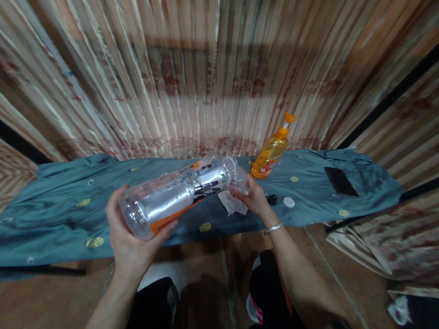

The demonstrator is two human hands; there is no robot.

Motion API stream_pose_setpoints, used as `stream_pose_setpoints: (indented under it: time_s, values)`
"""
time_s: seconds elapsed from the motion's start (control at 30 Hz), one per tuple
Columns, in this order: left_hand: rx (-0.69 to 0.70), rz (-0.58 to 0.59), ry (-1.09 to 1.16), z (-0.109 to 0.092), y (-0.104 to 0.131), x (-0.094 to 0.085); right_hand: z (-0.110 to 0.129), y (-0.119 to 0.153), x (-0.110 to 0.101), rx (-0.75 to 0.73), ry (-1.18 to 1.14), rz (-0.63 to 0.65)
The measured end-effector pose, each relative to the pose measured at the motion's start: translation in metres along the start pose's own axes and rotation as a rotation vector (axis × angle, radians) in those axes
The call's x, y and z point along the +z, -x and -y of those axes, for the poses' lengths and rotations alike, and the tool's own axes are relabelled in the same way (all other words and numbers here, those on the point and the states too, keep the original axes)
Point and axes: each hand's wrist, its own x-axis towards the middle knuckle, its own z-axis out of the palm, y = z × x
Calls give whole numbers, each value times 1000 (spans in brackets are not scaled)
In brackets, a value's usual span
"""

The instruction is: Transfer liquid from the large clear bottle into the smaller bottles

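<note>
A large clear plastic bottle (179,190) with a silver and orange label lies tilted in the air, its neck toward the right. Around its base end, my left hand (130,242) is wrapped, thumb along the near side. My right hand (254,197) is closed on a crumpled piece of clear plastic (239,179) at the bottle's neck. Just below the neck, a white tissue-like piece (232,203) shows on the cloth. An orange pump bottle (270,155) stands behind my right hand.
A teal cloth (56,213) covers the narrow table. To the right are a dark round cap (272,199), a white disc (288,201) and a black phone (341,182). Patterned curtains (197,75) hang behind, with black poles (400,92) at the sides.
</note>
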Motion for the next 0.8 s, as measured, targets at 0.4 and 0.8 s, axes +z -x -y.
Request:
stream_pose_setpoints:
  time_s: [0.4, 0.8]
  values:
    - [-13, 16, -42, 2, 2, -2, -1, 0, 1, -4, 26, -6]
    - [-45, 14, -18, 0, 1, -1, 3, 0, 1, 37, 15, 0]
